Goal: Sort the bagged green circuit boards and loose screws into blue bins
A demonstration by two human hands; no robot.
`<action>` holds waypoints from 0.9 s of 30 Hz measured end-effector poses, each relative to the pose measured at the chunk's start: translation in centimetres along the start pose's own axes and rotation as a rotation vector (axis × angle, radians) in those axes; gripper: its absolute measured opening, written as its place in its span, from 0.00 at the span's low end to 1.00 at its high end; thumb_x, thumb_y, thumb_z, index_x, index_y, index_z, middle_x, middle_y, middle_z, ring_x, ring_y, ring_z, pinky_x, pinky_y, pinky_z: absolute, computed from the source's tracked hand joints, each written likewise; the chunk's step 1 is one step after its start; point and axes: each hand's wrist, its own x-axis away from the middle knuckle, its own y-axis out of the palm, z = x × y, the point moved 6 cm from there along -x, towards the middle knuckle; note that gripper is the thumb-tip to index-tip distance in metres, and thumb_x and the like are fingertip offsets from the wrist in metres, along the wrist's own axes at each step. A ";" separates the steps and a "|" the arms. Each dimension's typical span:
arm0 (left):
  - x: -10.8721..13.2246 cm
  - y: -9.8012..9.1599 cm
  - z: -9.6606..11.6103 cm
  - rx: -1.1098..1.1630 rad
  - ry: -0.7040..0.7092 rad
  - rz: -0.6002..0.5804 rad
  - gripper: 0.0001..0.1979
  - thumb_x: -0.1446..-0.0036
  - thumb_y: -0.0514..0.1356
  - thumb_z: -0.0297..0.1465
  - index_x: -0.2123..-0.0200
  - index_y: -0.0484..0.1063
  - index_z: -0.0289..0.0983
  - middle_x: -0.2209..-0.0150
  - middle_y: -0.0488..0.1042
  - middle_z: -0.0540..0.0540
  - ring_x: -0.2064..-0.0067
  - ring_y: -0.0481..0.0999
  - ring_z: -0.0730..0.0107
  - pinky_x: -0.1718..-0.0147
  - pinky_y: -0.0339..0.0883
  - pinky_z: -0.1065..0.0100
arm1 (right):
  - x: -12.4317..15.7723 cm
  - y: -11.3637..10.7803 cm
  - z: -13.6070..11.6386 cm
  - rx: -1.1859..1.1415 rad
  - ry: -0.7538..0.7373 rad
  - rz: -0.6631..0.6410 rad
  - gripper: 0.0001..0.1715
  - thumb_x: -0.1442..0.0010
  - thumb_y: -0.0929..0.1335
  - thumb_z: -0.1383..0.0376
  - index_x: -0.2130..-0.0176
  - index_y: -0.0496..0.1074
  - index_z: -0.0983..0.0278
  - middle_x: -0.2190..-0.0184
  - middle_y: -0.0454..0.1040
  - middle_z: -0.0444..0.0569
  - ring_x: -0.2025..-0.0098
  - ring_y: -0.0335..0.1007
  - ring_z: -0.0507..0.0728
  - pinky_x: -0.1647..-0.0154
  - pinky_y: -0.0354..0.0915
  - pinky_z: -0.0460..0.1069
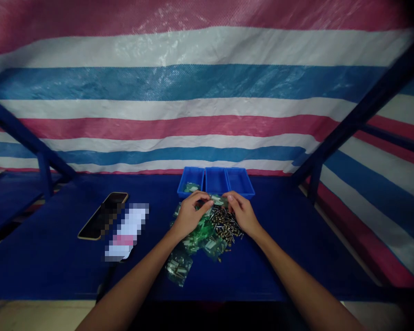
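Observation:
A small clear plastic bag [218,200] with pale pieces inside is stretched between my two hands, above the far end of a pile. My left hand [192,212] pinches the bag's left side between thumb and fingers. At its right side, the curled fingers of my right hand [243,212] grip the edge. Below lies a heap of small brass and silver screws [227,226], nearer my right hand. Several filled clear bags, some greenish [200,232], are spread under and in front of my left hand. One filled bag [179,267] lies closest to me.
Three joined blue bins [216,180] stand behind my hands; the left one contains bagged pieces [191,187]. A dark phone [103,216] and a pixelated bright item [129,232] lie left on the blue table [55,257]. Striped sheeting [179,108] hangs behind, between slanted blue bars [359,110].

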 end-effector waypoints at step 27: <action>0.3 0.2 -0.3 0.017 -0.187 -0.043 0.17 0.31 0.59 0.45 0.60 0.77 0.37 0.70 0.76 0.50 0.69 0.72 0.69 0.68 0.63 0.71 | -0.4 -0.1 1.5 -0.057 -0.007 0.057 0.14 0.35 0.74 0.52 0.60 0.77 0.61 0.70 0.73 0.43 0.69 0.67 0.55 0.65 0.63 0.48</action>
